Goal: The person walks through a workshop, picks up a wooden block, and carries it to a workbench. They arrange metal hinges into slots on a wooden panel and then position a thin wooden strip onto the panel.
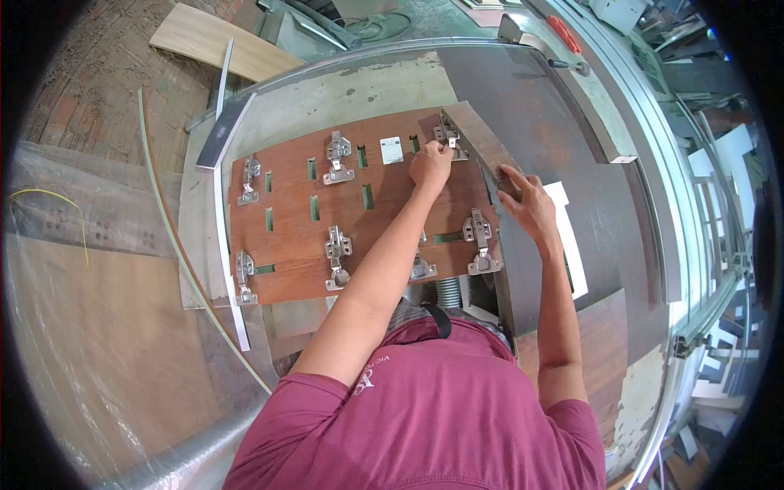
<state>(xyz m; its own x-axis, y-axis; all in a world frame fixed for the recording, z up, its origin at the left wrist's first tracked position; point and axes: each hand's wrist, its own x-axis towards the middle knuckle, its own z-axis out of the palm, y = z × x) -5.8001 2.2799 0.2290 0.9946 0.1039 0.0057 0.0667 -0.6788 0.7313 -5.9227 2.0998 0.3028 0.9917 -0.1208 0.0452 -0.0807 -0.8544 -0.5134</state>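
Observation:
A reddish-brown wooden panel (pixel 286 212) with several rectangular slots lies in front of me. Several metal cabinet hinges, among them one at the top (pixel 336 157) and one at the lower right (pixel 480 241), sit along its two long sides. My left hand (pixel 431 167) is closed at the upper right hinge (pixel 446 132), its fingertips pinching the near part. A narrow brown board (pixel 478 135) runs along the panel's right end. My right hand (pixel 531 202) grips that board's edge, thumb and fingers bent round it. My left forearm partly hides another hinge (pixel 421 268) at the near side.
A white card-like plate (pixel 391 150) lies on the panel. White strips (pixel 219 229) and a long curved strip (pixel 167 220) are on the left. At the far right, a hammer (pixel 567 67) and a red-handled tool (pixel 563 34) rest on a beam (pixel 600 122).

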